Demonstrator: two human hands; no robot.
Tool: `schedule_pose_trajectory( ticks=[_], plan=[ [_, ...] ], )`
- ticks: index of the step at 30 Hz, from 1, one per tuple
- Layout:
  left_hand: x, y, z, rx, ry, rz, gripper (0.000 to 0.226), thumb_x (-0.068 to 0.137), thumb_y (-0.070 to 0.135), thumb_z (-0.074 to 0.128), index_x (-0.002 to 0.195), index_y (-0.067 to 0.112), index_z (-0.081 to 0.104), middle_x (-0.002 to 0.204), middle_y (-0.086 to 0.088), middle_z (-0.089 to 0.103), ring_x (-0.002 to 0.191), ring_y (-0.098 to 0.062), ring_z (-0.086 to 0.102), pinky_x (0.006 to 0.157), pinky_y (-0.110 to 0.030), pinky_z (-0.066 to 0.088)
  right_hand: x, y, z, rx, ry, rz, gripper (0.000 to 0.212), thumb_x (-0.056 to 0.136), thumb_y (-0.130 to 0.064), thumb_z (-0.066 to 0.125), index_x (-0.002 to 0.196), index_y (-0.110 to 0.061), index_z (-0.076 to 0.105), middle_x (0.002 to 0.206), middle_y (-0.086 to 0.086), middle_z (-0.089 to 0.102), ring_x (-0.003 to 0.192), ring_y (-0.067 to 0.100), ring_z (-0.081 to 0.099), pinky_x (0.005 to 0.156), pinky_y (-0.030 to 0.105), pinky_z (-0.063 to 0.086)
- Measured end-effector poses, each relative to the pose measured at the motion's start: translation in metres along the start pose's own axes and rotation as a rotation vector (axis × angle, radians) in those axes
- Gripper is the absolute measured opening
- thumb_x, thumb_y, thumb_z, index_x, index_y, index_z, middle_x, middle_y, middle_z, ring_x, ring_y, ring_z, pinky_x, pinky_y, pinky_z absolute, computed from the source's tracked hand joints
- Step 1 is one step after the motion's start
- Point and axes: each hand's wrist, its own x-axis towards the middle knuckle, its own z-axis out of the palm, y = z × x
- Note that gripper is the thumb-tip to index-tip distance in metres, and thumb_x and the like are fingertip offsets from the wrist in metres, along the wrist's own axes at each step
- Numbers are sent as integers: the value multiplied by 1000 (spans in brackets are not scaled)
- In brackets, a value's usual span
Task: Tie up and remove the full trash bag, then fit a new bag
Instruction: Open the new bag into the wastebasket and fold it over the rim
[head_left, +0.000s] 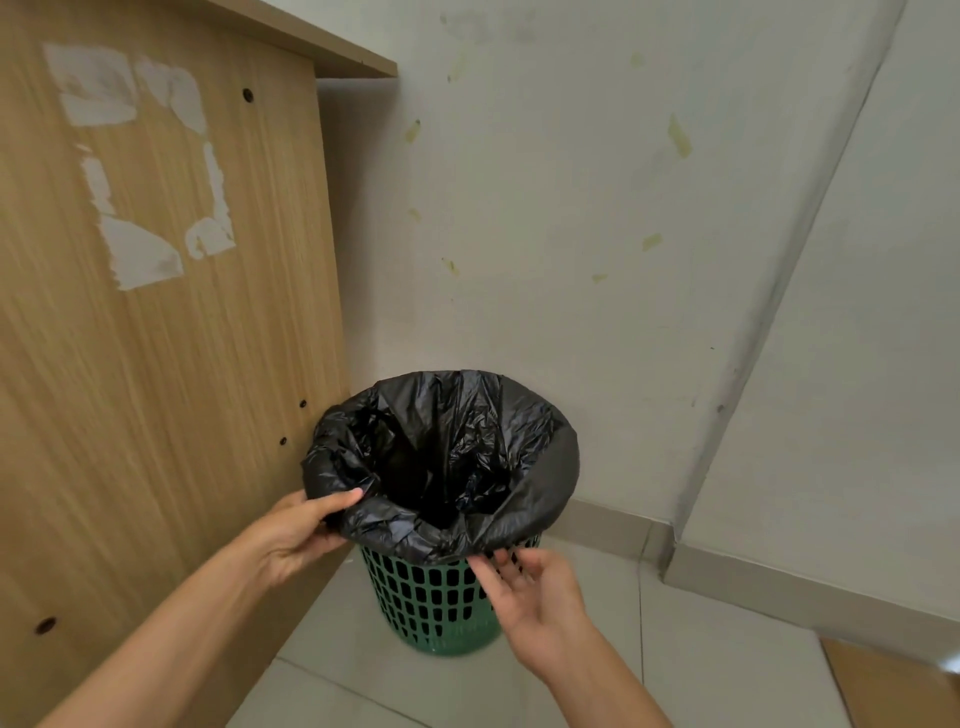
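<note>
A green bin (431, 603) with slotted plastic walls stands on a pale tiled floor (597, 670), in the corner between a wooden panel (156, 338) on the left and a white wall (545, 234) behind. A black bag (545, 483) lines the bin, its mouth spread open and its edge folded down over the rim all the way round. The inside of the bag is dark and crumpled; whether anything lies at the bottom cannot be told.

The left hand (298, 530) grips the folded edge of the bag on the near left side of the rim, thumb on top of the plastic and fingers curled beneath it. The right hand (535, 587) is at the near right side, just below the hanging edge of the bag, palm turned up and fingers loosely spread; its fingertips (485, 564) reach the lower hem of the plastic, in front of the bin wall, without closing on it.

Torn white paper scraps (135, 171) are stuck on the panel, and bits of yellowed tape (679, 136) dot the wall.
</note>
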Motion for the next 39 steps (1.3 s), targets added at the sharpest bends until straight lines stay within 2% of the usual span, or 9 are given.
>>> schedule_pose_trajectory(
  ticks=[5,12,17,21,25,27,30,32,39],
  plan=[
    [6,16,-6,137,-98,-39,25,88,-5,55,112,-1,54,124,-21,58,103,-27,60,74,-36,60,7,-25,-22,-578,147,-84,20,97,-13,40,99,-3,57,105,18,64,94,31,62,76,47,57],
    [24,34,16,324,-209,-23,33,90,-4,54,122,0,50,119,-16,61,102,-23,61,98,-37,44,22,-73,-37,-540,300,-242,47,96,-55,38,110,-14,57,97,6,61,85,22,58,63,35,51],
    [43,33,17,345,-104,-5,43,91,-2,55,133,-4,45,128,-19,57,107,-27,58,103,-39,41,24,-76,-39,-271,179,-191,27,99,-21,51,120,-5,55,105,15,62,83,22,61,57,32,58],
    [56,25,10,275,69,99,48,89,2,60,135,-2,46,135,-20,53,124,-31,52,108,-40,39,29,-69,-40,-257,193,-260,44,95,6,47,135,-7,37,104,22,60,83,24,61,68,34,58],
    [47,12,15,138,170,231,49,91,24,61,133,3,49,134,-16,54,124,-28,51,107,-37,38,25,-73,-36,-399,208,-212,17,99,-6,42,103,-1,58,101,15,62,80,20,61,62,33,57],
    [31,0,21,82,184,283,49,98,36,46,136,6,44,135,-9,53,126,-24,48,109,-38,33,21,-80,-36,-415,220,-217,32,100,-29,41,91,-4,59,97,13,59,83,22,58,72,38,54],
    [-4,-32,28,17,208,291,59,91,57,42,133,15,45,122,0,58,112,-17,54,96,-37,43,15,-88,-32,-486,193,-203,59,91,-60,45,100,-4,60,101,12,61,91,24,60,74,37,53],
    [-27,-57,34,15,210,204,72,75,70,52,127,22,45,124,-2,55,112,-23,56,92,-42,49,15,-87,-28,-542,156,-212,51,88,-52,57,106,-5,60,103,12,65,94,24,63,73,34,55],
    [-61,-100,78,-239,-28,-8,39,72,18,71,100,9,45,116,-22,56,104,-36,62,86,-49,55,17,-71,-33,-246,-3,-301,19,93,-14,57,106,-1,61,106,16,70,87,20,69,66,26,61]
  ],
)
